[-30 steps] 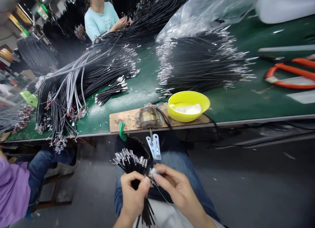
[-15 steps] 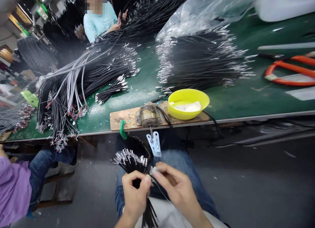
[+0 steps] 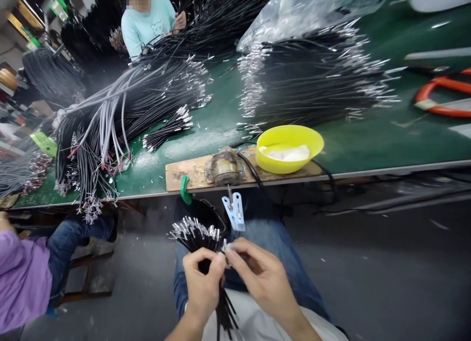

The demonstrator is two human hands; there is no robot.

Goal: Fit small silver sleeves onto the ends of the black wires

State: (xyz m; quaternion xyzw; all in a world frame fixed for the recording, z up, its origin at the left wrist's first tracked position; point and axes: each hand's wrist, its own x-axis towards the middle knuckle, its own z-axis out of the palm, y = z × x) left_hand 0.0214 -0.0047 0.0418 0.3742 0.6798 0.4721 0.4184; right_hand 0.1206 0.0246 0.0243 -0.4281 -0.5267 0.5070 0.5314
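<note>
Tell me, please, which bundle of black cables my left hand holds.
The bundle over your lap, silvery ends uppermost; the small bundle, wide pile and left heap rest on the green table.

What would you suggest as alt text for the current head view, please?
The left hand grips a bunch of black cables while the right hand pinches a small pale piece beside it. Ahead, a yellow bowl and a motor sit on a board at the edge of a green table, with more cables behind.
</note>
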